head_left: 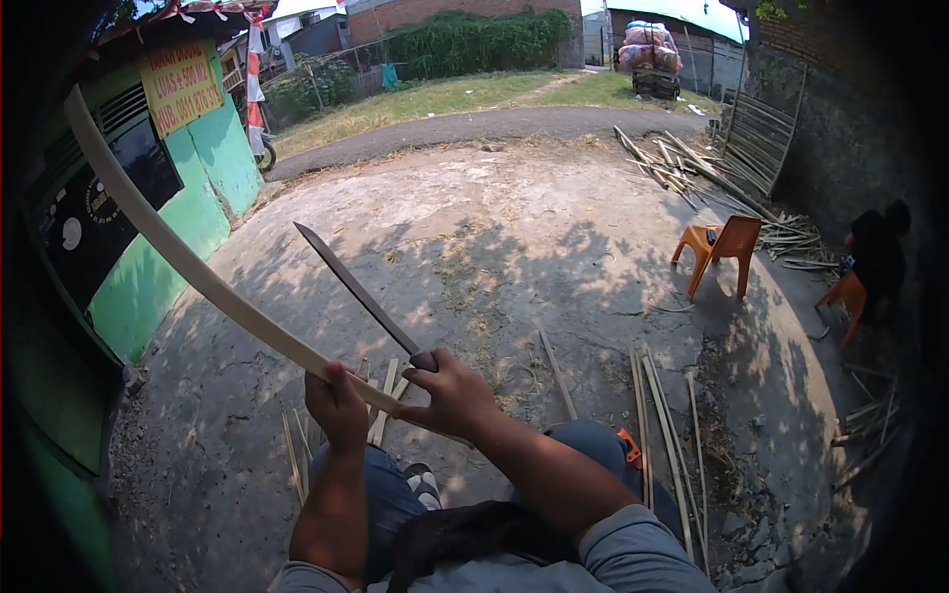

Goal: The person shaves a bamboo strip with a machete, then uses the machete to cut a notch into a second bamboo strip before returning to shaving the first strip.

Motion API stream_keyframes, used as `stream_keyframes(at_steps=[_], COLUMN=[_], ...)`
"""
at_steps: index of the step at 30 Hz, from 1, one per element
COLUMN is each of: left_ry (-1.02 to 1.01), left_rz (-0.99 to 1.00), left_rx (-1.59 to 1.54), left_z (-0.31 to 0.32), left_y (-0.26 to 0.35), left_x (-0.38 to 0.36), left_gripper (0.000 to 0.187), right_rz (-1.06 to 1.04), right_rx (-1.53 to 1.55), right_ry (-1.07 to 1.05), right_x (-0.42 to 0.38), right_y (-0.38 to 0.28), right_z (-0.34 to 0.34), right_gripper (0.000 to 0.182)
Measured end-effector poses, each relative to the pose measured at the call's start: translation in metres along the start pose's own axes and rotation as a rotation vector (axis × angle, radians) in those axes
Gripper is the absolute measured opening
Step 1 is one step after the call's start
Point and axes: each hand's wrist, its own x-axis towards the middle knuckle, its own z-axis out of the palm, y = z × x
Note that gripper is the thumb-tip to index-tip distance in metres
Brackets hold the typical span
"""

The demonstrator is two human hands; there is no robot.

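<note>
My left hand [338, 407] is closed around a long, pale bamboo strip [227, 299] near its lower end. The strip curves up and away to the upper left. In my right hand [455, 397] is the handle of a machete [358, 290], its dark blade pointing forward and to the left, apart from the strip. The thumb of that hand is at the short end of the strip that sticks out past my left hand. Both hands are above my knees. Several cut bamboo strips [386, 400] lie on the ground below them.
More bamboo strips [662, 435] lie beside my right knee. An orange chair [720, 252] stands at right, and a person [875, 259] sits near the wall. A bamboo pile [682, 170] lies farther back. A green building [203, 178] borders the left. A loaded cart [652, 64] stands beyond the road.
</note>
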Motion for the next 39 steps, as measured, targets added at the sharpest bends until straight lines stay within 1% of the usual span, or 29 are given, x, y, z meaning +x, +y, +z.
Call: stream_keyframes(at_steps=[6, 9, 12, 13, 16, 19, 22, 25, 26, 28, 31, 34, 35, 38, 39], left_ry=[0.007, 0.026, -0.014, -0.010, -0.007, -0.140, -0.175, -0.172, -0.187, -0.202, -0.258, -0.251, -0.225, -0.386, -0.441], left_rz=[-0.031, -0.107, -0.198, -0.224, -0.264, -0.287, -0.133, 0.221, 0.348, 0.604, 0.539, 0.560, 0.571, 0.599, 0.593], left_rx=[0.009, -0.075, -0.084, -0.112, -0.131, 0.050, 0.272, 0.701, 0.787, 0.957, 1.189, 1.388, 1.385, 1.501, 1.483], left_z=[0.000, 0.001, -0.009, -0.010, -0.018, -0.045, -0.092, -0.139, -0.150, -0.167, -0.196, -0.221, -0.225, -0.248, -0.246], left_y=[-0.002, 0.005, -0.003, -0.001, 0.009, 0.009, -0.011, -0.001, 0.006, 0.026, 0.049, 0.059, 0.064, 0.064, 0.068], left_x=[-0.007, -0.007, -0.009, -0.012, -0.014, -0.014, -0.023, -0.020, -0.012, 0.014, 0.055, 0.086, 0.092, 0.114, 0.117], left_gripper=[0.045, 0.045, 0.044, 0.044, 0.044, 0.046, 0.046, 0.049, 0.053, 0.068, 0.087, 0.098, 0.096, 0.087, 0.070], right_rz=[0.039, 0.051, -0.013, -0.021, -0.082, -0.113, -0.136, -0.091, -0.086, -0.093, -0.153, -0.157, -0.170, -0.220, -0.247], right_rx=[-0.071, -0.079, -0.125, -0.135, -0.120, -0.163, -0.160, -0.146, -0.143, -0.140, -0.141, -0.147, -0.151, -0.157, -0.157], right_ry=[-0.100, -0.134, -0.126, -0.112, -0.090, -0.086, -0.078, -0.125, -0.132, -0.153, -0.164, -0.187, -0.200, -0.230, -0.230], right_x=[-0.001, -0.003, -0.007, -0.009, -0.012, -0.009, -0.008, -0.008, -0.009, -0.010, -0.012, -0.015, -0.014, -0.015, -0.014], right_y=[0.011, 0.004, -0.006, -0.009, -0.005, 0.004, 0.012, 0.010, 0.011, 0.011, 0.013, 0.009, 0.009, 0.009, 0.010], right_z=[-0.013, -0.013, -0.014, -0.015, -0.014, -0.012, -0.006, -0.009, -0.009, -0.009, -0.005, -0.005, -0.006, -0.010, -0.010], right_gripper=[0.059, 0.055, 0.047, 0.041, 0.040, 0.040, 0.039, 0.038, 0.038, 0.038, 0.037, 0.036, 0.035, 0.033, 0.032])
